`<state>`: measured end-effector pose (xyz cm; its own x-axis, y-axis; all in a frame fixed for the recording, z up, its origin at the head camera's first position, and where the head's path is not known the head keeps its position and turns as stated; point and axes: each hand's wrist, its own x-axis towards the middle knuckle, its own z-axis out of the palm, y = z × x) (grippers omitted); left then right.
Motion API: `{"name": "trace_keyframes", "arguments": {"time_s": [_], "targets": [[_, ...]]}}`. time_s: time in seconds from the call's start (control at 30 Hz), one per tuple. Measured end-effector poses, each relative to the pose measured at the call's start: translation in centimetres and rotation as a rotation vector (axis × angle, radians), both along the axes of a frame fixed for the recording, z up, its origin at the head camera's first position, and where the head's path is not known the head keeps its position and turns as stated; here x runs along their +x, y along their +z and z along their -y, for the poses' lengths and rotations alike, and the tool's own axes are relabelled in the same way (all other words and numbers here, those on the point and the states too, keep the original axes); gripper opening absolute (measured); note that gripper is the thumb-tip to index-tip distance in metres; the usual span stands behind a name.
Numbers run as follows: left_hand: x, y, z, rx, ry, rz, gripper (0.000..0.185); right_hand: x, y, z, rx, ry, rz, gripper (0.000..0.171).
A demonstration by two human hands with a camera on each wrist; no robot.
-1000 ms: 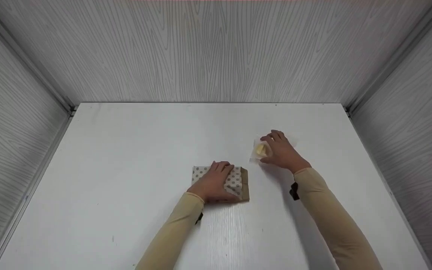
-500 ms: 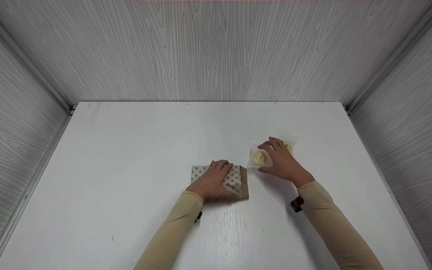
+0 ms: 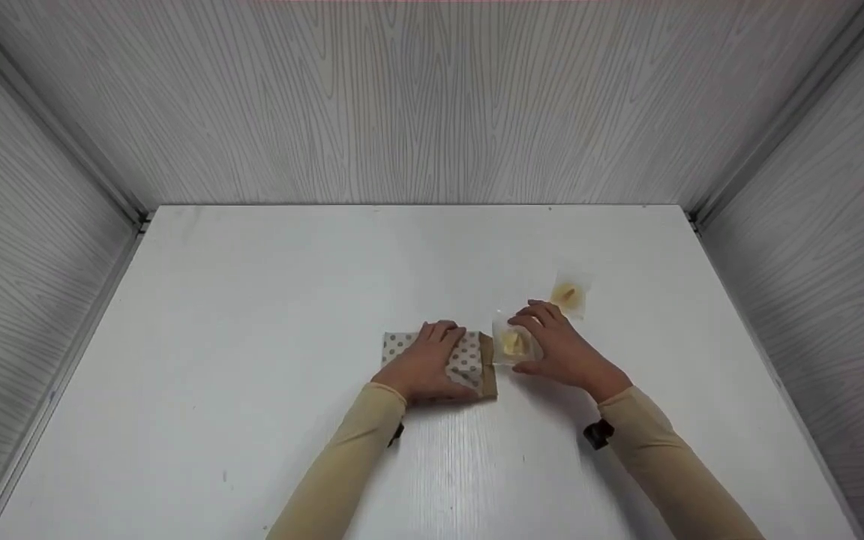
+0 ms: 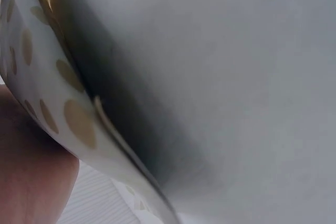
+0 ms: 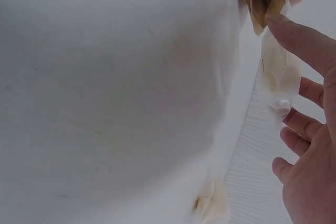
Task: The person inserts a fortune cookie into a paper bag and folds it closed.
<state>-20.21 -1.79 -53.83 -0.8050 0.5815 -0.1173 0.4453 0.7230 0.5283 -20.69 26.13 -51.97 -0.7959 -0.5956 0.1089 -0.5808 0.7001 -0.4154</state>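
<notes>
Seen from above, a person in pale beige sleeves works at a white worktop [image 3: 252, 337] enclosed by grey wood-grain walls. The left hand [image 3: 426, 365] lies palm down on a small paper bag [image 3: 469, 358], white with brown polka dots and a plain brown edge on its right side; the bag sits flat near the middle of the worktop, toward the near edge. The fingers curve gently over the top of the bag, pressing it down rather than clenching it, and the left wrist view shows only a close, blurred stretch of the dotted paper [image 4: 58, 93] beside skin. The right hand [image 3: 561, 346] is just to the right of the bag, fingers spread and lightly bent, with the thumb and fingertips resting around a small clear packet [image 3: 513, 343] that holds something pale yellow. That packet lies on the worktop right at the brown edge of the bag, touching or almost touching it. In the right wrist view the fingers [image 5: 304, 40] are extended and apart, with the crumpled clear packet [image 5: 278, 77] between them and the brown edge of the bag just above. A second clear packet [image 3: 569, 294] with a yellowish piece inside lies alone on the worktop, a little farther back and to the right, touched by neither hand.
</notes>
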Motion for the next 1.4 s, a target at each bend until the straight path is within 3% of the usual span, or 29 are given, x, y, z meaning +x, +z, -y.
{"name": "trace_keyframes", "arguments": {"time_s": [0.47,0.77,1.4], "targets": [[-0.1,-0.2,0.0,-0.024,-0.001,-0.013,0.11,1.2,-0.5,0.5,-0.005,0.06,0.062,0.068],[-0.1,-0.3,0.1,0.012,-0.003,0.032,0.111,1.5,-1.2,0.5,0.006,0.134,0.013,0.068],[0.0,0.0,0.0,0.038,0.014,0.091,0.11,1.5,-1.2,0.7,-0.017,0.146,0.032,0.065]]}}
